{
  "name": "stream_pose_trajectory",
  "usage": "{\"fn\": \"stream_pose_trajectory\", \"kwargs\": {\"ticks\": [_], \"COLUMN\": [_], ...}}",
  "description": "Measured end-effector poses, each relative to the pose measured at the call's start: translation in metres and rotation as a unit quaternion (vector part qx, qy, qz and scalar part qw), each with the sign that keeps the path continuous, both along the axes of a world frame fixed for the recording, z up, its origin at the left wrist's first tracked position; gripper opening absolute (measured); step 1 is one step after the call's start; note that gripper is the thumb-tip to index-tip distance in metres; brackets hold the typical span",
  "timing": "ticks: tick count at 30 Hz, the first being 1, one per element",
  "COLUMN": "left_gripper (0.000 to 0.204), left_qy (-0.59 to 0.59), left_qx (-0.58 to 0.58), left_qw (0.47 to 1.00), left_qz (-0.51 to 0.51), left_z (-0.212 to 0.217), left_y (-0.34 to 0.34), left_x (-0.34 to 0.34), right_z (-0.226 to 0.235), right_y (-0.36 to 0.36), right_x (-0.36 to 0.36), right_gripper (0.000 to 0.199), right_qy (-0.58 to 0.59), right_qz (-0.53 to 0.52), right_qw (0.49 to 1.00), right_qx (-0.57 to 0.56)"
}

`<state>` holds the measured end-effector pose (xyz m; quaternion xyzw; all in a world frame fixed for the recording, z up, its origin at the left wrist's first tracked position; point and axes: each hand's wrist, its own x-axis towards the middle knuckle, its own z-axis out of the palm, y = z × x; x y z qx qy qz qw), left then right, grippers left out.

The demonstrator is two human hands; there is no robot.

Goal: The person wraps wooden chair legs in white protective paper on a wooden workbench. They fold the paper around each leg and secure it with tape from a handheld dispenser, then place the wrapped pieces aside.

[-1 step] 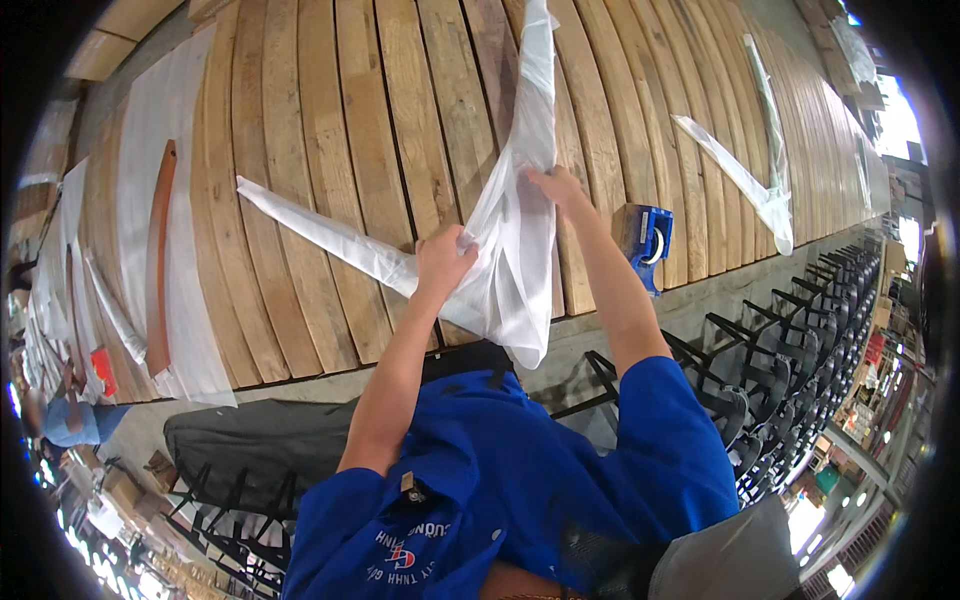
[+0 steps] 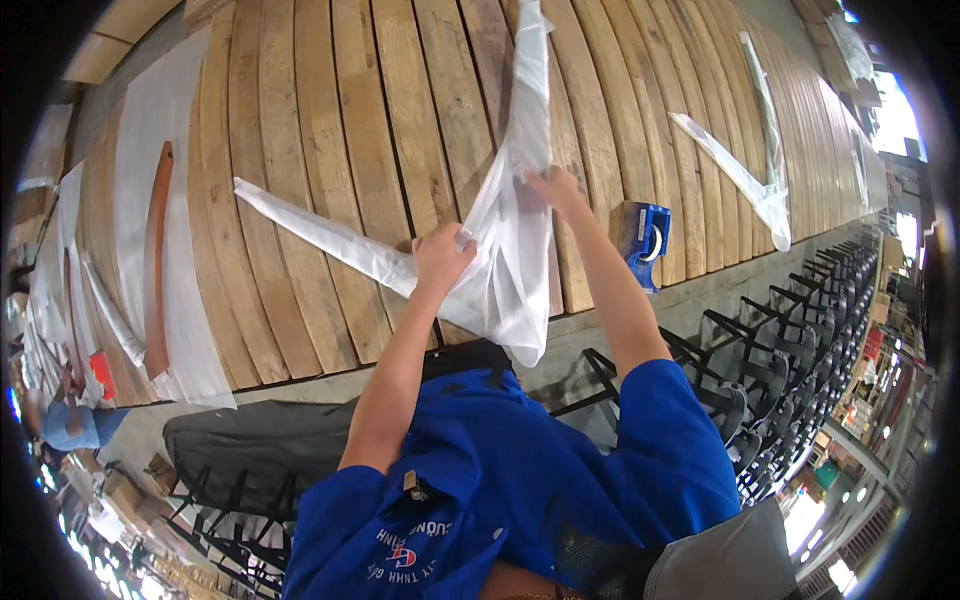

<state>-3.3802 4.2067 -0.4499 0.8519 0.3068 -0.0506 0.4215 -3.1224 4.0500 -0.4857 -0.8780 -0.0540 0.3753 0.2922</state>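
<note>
A V-shaped piece wrapped in thin white translucent sheet point(image 2: 515, 255) lies on the slatted wooden table point(image 2: 350, 90), its point towards my body. One long arm of it runs to the left, the other away from me. Where these arms meet, my left hand point(image 2: 443, 258) is closed on the folded wrap. A little farther off, my right hand point(image 2: 555, 190) grips the wrap's right side, with its fingertips partly hidden by it. What is inside the wrap cannot be made out clearly. Right of my right hand stands a blue tape dispenser point(image 2: 647, 245) with a pale roll.
Another wrapped V-shaped piece point(image 2: 768, 200) lies farther right. On the left, a curved reddish-brown wooden piece point(image 2: 158, 260) rests on a white sheet point(image 2: 195, 300). Black metal frames point(image 2: 745, 345) line the floor beyond the table's near edge. Another person point(image 2: 70, 422) is at the far left.
</note>
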Motion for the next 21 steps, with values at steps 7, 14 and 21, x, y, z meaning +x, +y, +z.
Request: {"fn": "stream_pose_trajectory", "kwargs": {"ticks": [7,14,21], "left_gripper": [0.047,0.062,0.038], "left_qy": [-0.003,0.063,-0.008], "left_qx": [-0.178,-0.144,-0.08], "left_qw": [0.983,0.985,0.994], "left_qz": [0.039,-0.066,0.078], "left_z": [-0.007,-0.005,-0.034], "left_y": [0.021,0.001,-0.061], "left_x": [0.009,-0.029,-0.035], "right_z": [0.021,-0.052,0.019], "right_y": [-0.076,-0.032,0.0], "right_x": [-0.155,-0.23,-0.21], "right_gripper": [0.04,0.049,0.047], "right_qy": [-0.323,-0.191,-0.092], "right_qz": [0.314,0.203,0.355], "right_qw": [0.891,0.96,0.922], "right_qx": [0.051,-0.04,-0.129]}}
